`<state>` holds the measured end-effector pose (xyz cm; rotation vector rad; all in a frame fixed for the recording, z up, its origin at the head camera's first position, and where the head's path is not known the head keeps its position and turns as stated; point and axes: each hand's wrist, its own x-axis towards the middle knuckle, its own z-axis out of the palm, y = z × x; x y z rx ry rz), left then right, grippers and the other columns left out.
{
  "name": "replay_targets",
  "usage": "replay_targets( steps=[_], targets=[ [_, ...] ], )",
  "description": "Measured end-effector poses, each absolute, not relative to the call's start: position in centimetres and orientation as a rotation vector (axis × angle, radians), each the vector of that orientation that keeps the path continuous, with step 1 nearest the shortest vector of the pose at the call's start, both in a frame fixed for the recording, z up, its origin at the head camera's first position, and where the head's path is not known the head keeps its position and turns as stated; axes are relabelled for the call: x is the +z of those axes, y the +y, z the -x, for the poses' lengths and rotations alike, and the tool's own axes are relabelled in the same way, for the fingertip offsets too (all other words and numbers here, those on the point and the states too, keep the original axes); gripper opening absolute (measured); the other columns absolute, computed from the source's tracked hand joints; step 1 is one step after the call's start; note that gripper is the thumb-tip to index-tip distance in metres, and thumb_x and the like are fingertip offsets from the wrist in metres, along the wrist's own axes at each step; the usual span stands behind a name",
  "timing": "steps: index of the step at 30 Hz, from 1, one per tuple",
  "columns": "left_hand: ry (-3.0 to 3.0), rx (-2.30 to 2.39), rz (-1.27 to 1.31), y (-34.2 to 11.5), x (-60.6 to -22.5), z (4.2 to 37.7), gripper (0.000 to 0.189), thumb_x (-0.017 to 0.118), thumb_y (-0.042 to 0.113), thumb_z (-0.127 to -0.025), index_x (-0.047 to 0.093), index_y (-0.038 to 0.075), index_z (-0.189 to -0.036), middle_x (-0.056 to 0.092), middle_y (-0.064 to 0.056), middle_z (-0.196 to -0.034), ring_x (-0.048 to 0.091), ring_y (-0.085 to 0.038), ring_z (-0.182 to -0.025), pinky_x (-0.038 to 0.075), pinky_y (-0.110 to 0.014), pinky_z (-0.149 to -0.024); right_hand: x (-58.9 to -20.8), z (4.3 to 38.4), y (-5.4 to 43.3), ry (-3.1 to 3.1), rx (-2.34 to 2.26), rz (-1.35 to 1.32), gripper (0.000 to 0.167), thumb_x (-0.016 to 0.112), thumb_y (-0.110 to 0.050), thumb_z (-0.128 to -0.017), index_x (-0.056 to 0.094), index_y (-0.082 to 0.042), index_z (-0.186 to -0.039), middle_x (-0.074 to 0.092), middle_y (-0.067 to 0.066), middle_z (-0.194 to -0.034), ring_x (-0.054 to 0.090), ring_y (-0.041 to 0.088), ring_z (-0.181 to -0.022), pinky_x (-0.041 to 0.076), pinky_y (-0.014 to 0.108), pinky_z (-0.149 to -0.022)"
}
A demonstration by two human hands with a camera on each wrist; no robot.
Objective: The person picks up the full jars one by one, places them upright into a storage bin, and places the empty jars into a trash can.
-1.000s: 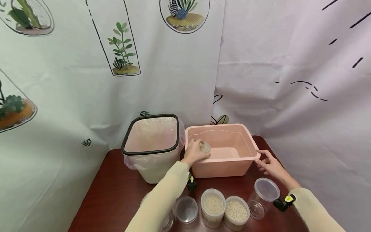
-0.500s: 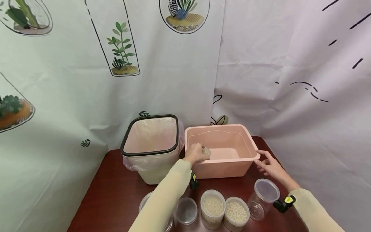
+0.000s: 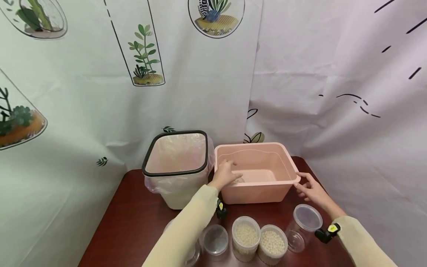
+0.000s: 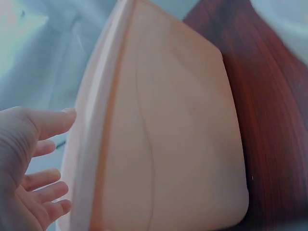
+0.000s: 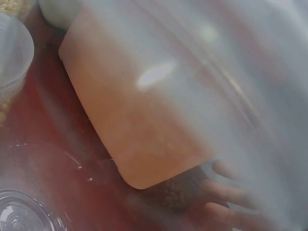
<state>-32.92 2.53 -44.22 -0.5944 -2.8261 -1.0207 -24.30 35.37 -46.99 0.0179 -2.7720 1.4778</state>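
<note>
A pink plastic tub (image 3: 257,193) stands at the back of the table. My left hand (image 3: 225,175) reaches over its front left rim with fingers and thumb spread apart, nothing between them. Below that hand, a small, mostly hidden part of a pale-filled container (image 3: 239,180) shows inside the tub. In the left wrist view, the left hand (image 4: 36,168) is beside the tub's rim (image 4: 98,115). At the front right corner, my right hand (image 3: 311,191) pinches the tub's rim between thumb and fingers; some of its fingers (image 5: 231,192) show in the right wrist view.
A bin (image 3: 180,191) with a black rim and a plastic liner stands left of the tub. In front are two jars of pale beads or beans, a taller one (image 3: 246,237) and a shorter one (image 3: 272,244), an empty-looking container (image 3: 215,241) and a clear lidded jar (image 3: 305,222).
My left hand lowered the round, pale-filled container into the tub's left front part and let go; its fingers have spread and lifted. The right hand stays at the rim.
</note>
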Motion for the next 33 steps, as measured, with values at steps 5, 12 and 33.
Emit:
replay_targets(
  steps=[5,12,33],
  targets=[
    [-2.711,-1.138,0.625,2.5,-43.3,31.7,0.043,0.074,0.027,-0.079,0.061,0.005,-0.114,0.055,-0.016,-0.116,0.053,-0.028,-0.107,0.044,-0.038,-0.090,-46.9,24.3,35.4,-2.772,1.486,-0.017,0.060,0.057,-0.030,-0.093,0.029,-0.009,-0.141,0.059,0.024,-0.090,0.062,0.021,-0.071,0.051,0.040,-0.058],
    [-2.618,-1.191,0.660,2.4,-42.2,30.2,0.041,0.074,0.028,-0.080,0.063,0.005,-0.111,0.053,-0.016,-0.122,0.050,-0.028,-0.115,0.041,-0.038,-0.095,-46.9,24.3,35.5,-2.766,1.490,-0.018,0.060,0.057,-0.030,-0.093,0.029,-0.010,-0.141,0.059,0.023,-0.090,0.062,0.020,-0.071,0.051,0.038,-0.058],
    [-2.403,-1.319,0.750,1.1,-42.2,25.5,0.033,0.073,0.028,-0.080,0.066,0.011,-0.106,0.048,-0.012,-0.129,0.041,-0.029,-0.123,0.035,-0.049,-0.098,-47.1,24.2,35.4,-2.749,1.519,-0.020,0.060,0.059,-0.030,-0.092,0.030,-0.009,-0.140,0.060,0.021,-0.088,0.063,0.028,-0.074,0.051,0.039,-0.058]
  ],
)
